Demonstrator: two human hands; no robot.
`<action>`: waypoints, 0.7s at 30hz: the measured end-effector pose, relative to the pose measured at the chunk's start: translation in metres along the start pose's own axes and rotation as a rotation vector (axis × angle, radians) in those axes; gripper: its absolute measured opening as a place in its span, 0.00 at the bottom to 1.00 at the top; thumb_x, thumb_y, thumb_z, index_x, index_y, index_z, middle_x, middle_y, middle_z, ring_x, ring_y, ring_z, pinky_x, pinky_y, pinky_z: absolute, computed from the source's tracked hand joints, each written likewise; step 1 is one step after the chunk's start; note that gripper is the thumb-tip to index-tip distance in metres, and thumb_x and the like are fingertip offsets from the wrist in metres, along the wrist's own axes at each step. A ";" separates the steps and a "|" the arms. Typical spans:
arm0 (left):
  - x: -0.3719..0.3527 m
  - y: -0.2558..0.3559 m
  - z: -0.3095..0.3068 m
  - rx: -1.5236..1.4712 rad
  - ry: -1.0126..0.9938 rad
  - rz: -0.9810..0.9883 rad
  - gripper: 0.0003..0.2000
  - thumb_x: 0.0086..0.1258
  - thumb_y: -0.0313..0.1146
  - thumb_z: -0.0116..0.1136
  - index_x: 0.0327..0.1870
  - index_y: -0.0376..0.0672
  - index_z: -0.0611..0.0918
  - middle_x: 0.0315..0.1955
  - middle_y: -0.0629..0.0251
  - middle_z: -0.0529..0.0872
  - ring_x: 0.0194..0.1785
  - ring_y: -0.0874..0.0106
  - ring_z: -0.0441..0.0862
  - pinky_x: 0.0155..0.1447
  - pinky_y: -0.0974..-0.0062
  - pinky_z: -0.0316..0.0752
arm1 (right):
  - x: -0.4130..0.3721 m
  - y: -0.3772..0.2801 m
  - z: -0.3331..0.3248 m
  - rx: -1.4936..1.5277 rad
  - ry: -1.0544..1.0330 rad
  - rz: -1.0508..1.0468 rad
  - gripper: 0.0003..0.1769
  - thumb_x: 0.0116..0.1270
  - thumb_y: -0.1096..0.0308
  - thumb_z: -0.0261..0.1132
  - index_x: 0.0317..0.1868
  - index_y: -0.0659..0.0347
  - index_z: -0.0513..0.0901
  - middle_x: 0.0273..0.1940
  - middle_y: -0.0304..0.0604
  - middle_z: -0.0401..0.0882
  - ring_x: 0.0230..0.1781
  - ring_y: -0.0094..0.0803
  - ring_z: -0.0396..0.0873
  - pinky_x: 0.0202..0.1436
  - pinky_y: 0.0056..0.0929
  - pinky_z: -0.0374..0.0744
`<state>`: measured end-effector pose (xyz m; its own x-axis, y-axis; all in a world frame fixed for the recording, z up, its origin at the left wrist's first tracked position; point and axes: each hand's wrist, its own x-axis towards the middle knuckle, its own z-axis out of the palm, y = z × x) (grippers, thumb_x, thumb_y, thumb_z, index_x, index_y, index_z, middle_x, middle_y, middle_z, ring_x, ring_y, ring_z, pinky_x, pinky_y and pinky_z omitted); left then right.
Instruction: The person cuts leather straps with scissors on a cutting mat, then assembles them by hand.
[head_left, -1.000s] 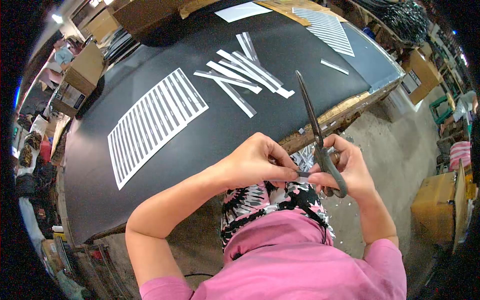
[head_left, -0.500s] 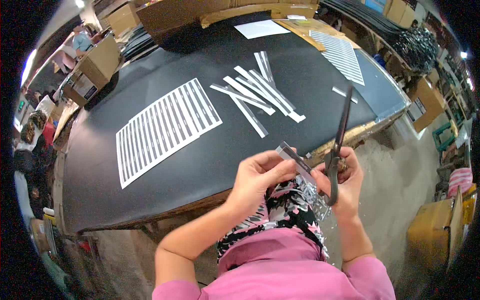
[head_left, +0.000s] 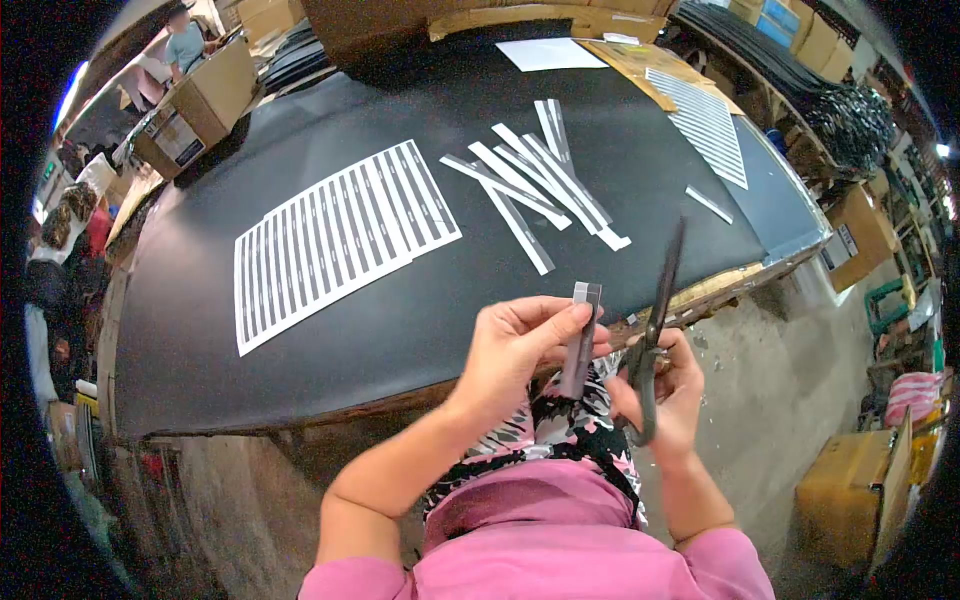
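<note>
Between the thumb and fingers of my left hand (head_left: 530,345) is a short black-and-white strip (head_left: 582,350), hanging nearly upright over the table's near edge. My right hand (head_left: 668,390) grips a pair of dark scissors (head_left: 660,335) by the handles, with the blades pointing up and away from me. The blades look closed together and stand apart from the strip. Beyond my hands, several loose cut strips (head_left: 540,180) lie crossed in a pile on the black table. To their left rests a striped printed sheet (head_left: 345,240).
The black tabletop (head_left: 400,330) ends just in front of my body. One small strip (head_left: 709,204) lies at the right, near another striped sheet (head_left: 700,125). A white sheet (head_left: 550,55) is at the back. Cardboard boxes (head_left: 195,110) flank the table, and a person (head_left: 187,45) is at far left.
The strip has turned from slanting between both hands to nearly upright in my left hand alone. My right hand, with the scissors, has moved lower and away from it.
</note>
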<state>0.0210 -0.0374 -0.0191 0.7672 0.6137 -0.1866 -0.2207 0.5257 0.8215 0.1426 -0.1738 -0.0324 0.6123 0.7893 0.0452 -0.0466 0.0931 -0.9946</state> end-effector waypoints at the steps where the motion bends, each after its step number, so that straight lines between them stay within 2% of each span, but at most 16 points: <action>1: -0.001 0.010 -0.007 0.097 -0.043 -0.026 0.10 0.70 0.33 0.62 0.42 0.34 0.84 0.34 0.56 0.88 0.37 0.68 0.88 0.42 0.73 0.84 | 0.000 -0.005 -0.008 -0.042 -0.115 0.086 0.29 0.49 0.73 0.79 0.49 0.62 0.71 0.32 0.35 0.79 0.33 0.20 0.79 0.37 0.19 0.77; 2: -0.004 0.020 -0.011 0.174 -0.062 -0.061 0.10 0.69 0.32 0.62 0.42 0.32 0.84 0.32 0.57 0.88 0.34 0.69 0.88 0.41 0.74 0.84 | 0.000 -0.005 -0.016 -0.076 -0.185 0.087 0.33 0.46 0.69 0.82 0.49 0.62 0.71 0.31 0.34 0.78 0.30 0.19 0.78 0.34 0.19 0.76; 3: -0.008 0.030 -0.013 0.172 -0.059 -0.138 0.10 0.69 0.31 0.62 0.41 0.31 0.84 0.32 0.56 0.88 0.33 0.70 0.87 0.40 0.76 0.83 | 0.000 -0.005 -0.021 -0.075 -0.187 0.092 0.33 0.46 0.69 0.82 0.49 0.62 0.71 0.31 0.34 0.78 0.30 0.19 0.78 0.34 0.19 0.76; 5: -0.005 0.039 -0.028 0.320 -0.177 -0.162 0.09 0.68 0.29 0.63 0.38 0.30 0.85 0.31 0.56 0.88 0.32 0.71 0.87 0.39 0.77 0.82 | -0.002 -0.009 -0.028 -0.206 -0.342 0.160 0.30 0.46 0.69 0.80 0.45 0.63 0.70 0.29 0.36 0.76 0.28 0.19 0.77 0.31 0.19 0.75; 6: -0.005 0.041 -0.030 0.319 -0.175 -0.172 0.09 0.68 0.29 0.63 0.38 0.30 0.85 0.31 0.56 0.88 0.32 0.71 0.87 0.39 0.77 0.82 | -0.003 -0.016 -0.027 -0.278 -0.389 0.247 0.34 0.44 0.64 0.81 0.45 0.62 0.69 0.30 0.34 0.75 0.29 0.18 0.75 0.32 0.18 0.74; 7: -0.005 0.042 -0.032 0.315 -0.187 -0.211 0.09 0.67 0.29 0.63 0.37 0.30 0.85 0.30 0.57 0.88 0.32 0.72 0.87 0.39 0.77 0.82 | -0.002 -0.019 -0.027 -0.275 -0.387 0.257 0.34 0.44 0.64 0.81 0.45 0.62 0.69 0.30 0.34 0.75 0.29 0.18 0.75 0.32 0.18 0.74; 9: -0.003 0.043 -0.034 0.308 -0.201 -0.259 0.08 0.67 0.29 0.64 0.36 0.30 0.86 0.30 0.57 0.88 0.32 0.73 0.86 0.39 0.78 0.81 | -0.002 -0.020 -0.028 -0.419 -0.538 0.302 0.35 0.42 0.58 0.83 0.45 0.61 0.70 0.29 0.33 0.75 0.29 0.17 0.74 0.30 0.17 0.71; 10: -0.001 0.043 -0.035 0.344 -0.237 -0.281 0.08 0.66 0.28 0.64 0.36 0.29 0.86 0.30 0.57 0.88 0.32 0.73 0.86 0.38 0.78 0.81 | -0.002 -0.017 -0.029 -0.497 -0.562 0.188 0.34 0.44 0.53 0.82 0.42 0.63 0.73 0.23 0.37 0.76 0.26 0.21 0.75 0.28 0.23 0.73; 13: 0.002 0.043 -0.035 0.421 -0.290 -0.328 0.08 0.65 0.28 0.65 0.36 0.29 0.85 0.30 0.57 0.88 0.32 0.73 0.86 0.38 0.79 0.80 | 0.000 -0.012 -0.028 -0.480 -0.578 0.147 0.34 0.43 0.52 0.82 0.42 0.62 0.73 0.23 0.37 0.75 0.24 0.21 0.73 0.26 0.24 0.71; 14: 0.003 0.044 -0.035 0.464 -0.303 -0.344 0.09 0.65 0.27 0.65 0.37 0.28 0.85 0.30 0.57 0.88 0.33 0.73 0.86 0.38 0.79 0.80 | 0.000 -0.020 -0.025 -0.442 -0.572 0.236 0.33 0.44 0.52 0.82 0.41 0.62 0.72 0.23 0.37 0.74 0.24 0.20 0.71 0.26 0.24 0.70; 21: 0.007 0.041 -0.036 0.476 -0.322 -0.379 0.09 0.64 0.27 0.64 0.37 0.28 0.85 0.30 0.56 0.88 0.32 0.73 0.86 0.40 0.78 0.81 | 0.004 -0.018 -0.025 -0.438 -0.603 0.227 0.33 0.45 0.53 0.82 0.40 0.62 0.71 0.23 0.37 0.74 0.24 0.19 0.71 0.26 0.23 0.69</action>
<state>-0.0044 0.0092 -0.0057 0.8962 0.1938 -0.3990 0.3304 0.3084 0.8920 0.1652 -0.1877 -0.0166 0.0842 0.9657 -0.2455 0.2731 -0.2593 -0.9264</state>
